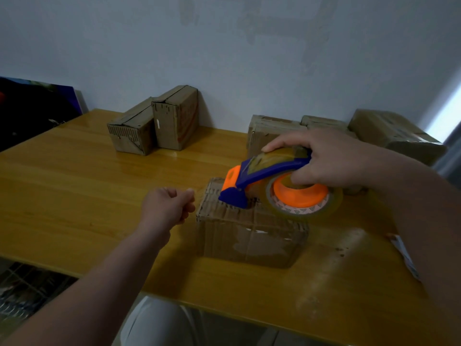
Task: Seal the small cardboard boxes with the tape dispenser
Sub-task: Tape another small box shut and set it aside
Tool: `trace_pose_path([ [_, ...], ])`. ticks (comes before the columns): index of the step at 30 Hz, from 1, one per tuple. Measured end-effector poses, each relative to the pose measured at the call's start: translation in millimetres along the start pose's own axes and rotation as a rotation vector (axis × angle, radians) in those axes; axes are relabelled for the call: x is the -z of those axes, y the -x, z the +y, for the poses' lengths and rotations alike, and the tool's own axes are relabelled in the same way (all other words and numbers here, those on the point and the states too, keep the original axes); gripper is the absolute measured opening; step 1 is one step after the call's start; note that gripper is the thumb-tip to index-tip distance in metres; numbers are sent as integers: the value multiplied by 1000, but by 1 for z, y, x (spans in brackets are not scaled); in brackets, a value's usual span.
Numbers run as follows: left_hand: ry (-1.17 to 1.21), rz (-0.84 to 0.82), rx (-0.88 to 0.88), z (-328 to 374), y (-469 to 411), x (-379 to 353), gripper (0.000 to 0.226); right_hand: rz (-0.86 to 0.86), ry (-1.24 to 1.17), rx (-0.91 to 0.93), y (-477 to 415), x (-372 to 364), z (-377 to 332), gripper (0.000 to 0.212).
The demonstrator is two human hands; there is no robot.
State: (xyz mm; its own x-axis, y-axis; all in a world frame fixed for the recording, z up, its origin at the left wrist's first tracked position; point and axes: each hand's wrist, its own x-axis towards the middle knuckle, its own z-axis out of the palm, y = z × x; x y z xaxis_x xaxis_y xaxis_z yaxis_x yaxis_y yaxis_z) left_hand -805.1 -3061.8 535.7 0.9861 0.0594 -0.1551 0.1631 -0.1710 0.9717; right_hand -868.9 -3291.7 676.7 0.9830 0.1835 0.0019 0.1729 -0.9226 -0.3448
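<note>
Right hand (326, 161) grips tape dispenser (264, 171) atop the centre box (249, 236), left hand (166, 206) curled empty beside it, other boxes (174, 121) behind.

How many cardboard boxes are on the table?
6 boxes: one under the tape dispenser, two together back left, three along the wall back right. The right hand may hide more.

Tape dispenser (264, 181) atop near box (249, 233); two boxes (154, 123) behind-left.
</note>
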Motion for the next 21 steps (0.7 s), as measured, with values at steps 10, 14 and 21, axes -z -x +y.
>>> trace_pose_path([
  [10, -357, -30, -174, -8, 0, -14, 29, 8, -29, -11, -1, -5, 1, 52],
  [14, -339, -98, -124, -9, -2, -11, 35, 9, -19, -8, -3, -6, 1, 52],
  [21, -183, -71, -142, 7, 5, 4, 28, 15, -15, -5, -3, -6, 0, 51],
])
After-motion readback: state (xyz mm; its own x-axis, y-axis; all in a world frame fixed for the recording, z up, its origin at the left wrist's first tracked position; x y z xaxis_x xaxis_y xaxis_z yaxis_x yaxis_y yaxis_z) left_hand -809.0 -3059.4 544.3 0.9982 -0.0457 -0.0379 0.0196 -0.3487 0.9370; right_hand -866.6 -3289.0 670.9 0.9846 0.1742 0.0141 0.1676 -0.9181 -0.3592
